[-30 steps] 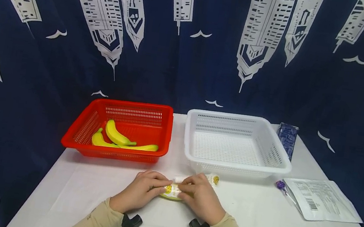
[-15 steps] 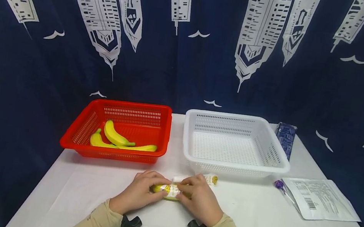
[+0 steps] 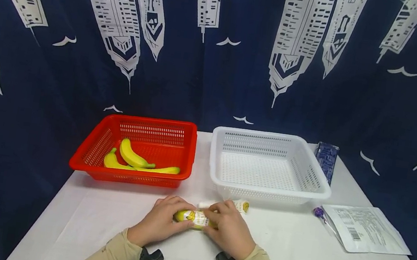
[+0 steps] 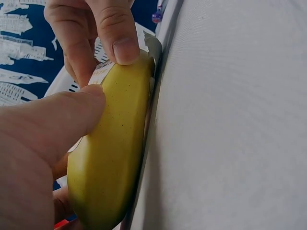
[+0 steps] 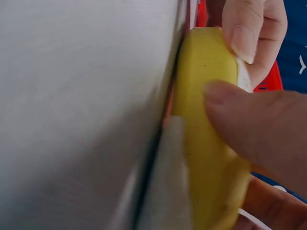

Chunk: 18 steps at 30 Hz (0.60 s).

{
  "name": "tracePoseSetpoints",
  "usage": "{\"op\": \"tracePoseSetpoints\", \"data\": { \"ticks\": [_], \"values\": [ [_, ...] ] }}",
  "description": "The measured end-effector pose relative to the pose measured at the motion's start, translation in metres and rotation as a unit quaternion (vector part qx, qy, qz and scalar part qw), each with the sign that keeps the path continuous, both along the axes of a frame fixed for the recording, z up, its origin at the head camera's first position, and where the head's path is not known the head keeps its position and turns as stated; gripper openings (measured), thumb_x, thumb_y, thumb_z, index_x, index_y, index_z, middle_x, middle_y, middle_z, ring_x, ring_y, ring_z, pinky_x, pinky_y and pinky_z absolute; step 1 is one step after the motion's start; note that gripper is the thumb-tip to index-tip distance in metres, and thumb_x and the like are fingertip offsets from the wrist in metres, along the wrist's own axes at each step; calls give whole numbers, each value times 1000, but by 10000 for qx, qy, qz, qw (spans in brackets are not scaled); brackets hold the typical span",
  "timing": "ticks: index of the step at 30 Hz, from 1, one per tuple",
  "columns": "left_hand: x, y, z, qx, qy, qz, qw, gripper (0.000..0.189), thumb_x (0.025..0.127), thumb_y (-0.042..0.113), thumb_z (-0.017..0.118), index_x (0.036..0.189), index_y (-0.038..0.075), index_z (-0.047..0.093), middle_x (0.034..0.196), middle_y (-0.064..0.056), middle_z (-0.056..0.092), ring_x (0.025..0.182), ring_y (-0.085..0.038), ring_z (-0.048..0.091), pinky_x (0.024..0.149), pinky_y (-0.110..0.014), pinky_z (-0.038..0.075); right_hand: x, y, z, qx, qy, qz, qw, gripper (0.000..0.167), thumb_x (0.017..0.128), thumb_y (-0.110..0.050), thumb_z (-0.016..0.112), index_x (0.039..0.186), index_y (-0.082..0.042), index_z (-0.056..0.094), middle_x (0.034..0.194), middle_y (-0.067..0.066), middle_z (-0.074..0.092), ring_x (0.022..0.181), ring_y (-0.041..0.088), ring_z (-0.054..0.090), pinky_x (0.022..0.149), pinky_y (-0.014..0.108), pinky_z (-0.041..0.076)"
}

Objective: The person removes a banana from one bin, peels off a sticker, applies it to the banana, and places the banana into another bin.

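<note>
A yellow banana (image 4: 115,139) lies sideways on the table, held from both ends. A white label (image 3: 200,219) printed with bananas lies across its upper side. My left hand (image 3: 163,220) grips the banana's left end between thumb and fingers. My right hand (image 3: 232,229) holds the right end, its thumb on the near side and fingers over the top. In the right wrist view both thumbs press the banana (image 5: 206,100) near the label's edge. Just behind the right fingers lies a strip of white labels (image 3: 242,206), partly hidden by that hand.
A red basket (image 3: 141,178) with several bananas (image 3: 134,155) stands at the back left. Beside it is a white basket (image 3: 268,191). At the right lie a dark blue packet (image 3: 326,161), a purple-topped lollipop (image 3: 318,212) and a white pouch (image 3: 366,230).
My left fingers have spread, uncovering more of the banana's left end and its label. The right thumb and fingers have parted a little around the banana. The baskets have stayed put.
</note>
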<state>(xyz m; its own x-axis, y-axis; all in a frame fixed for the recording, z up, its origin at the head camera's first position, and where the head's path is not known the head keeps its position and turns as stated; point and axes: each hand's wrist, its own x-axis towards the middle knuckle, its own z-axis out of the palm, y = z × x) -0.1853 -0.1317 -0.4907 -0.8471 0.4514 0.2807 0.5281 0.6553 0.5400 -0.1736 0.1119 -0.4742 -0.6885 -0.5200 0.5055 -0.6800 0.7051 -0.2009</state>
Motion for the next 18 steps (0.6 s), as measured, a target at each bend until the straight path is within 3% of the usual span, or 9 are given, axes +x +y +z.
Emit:
{"op": "tracePoseSetpoints", "data": {
  "ticks": [3,6,9,12,18],
  "values": [
    [1,0,1,90,41,62,9999,40,90,48,77,125,28,73,113,15,67,109,-7,58,97,-44,38,-1,1,-1,-30,-75,54,10000,40,75,-23,92,112,-11,81,104,0,71,94,17,54,78,29,49],
    [0,2,3,547,13,229,9982,37,91,44,78,122,24,75,114,15,70,111,-8,62,101,-46,41,-2,3,-2,-106,-120,122,9998,40,74,-21,92,111,-12,81,103,-2,71,94,14,53,78,28,49],
    [-3,6,8,1329,-113,342,9905,32,93,32,78,122,20,75,115,11,73,108,-8,66,100,-40,50,-3,5,-1,-94,-48,238,9997,39,72,-20,93,109,-14,81,103,-4,70,94,12,55,78,28,50],
    [-8,12,18,1968,-323,268,9795,33,96,25,75,128,21,71,117,4,75,105,-9,68,90,-35,58,-4,6,2,1,94,374,9993,41,71,-19,93,109,-12,80,102,-4,70,94,12,56,79,29,51],
    [-27,31,40,2166,-810,19,9729,40,101,32,68,140,25,63,124,-4,73,110,-15,66,92,-35,55,-4,9,8,353,233,372,9984,38,72,-21,92,105,-10,79,100,-3,69,93,14,57,82,31,52]
  ]
}}
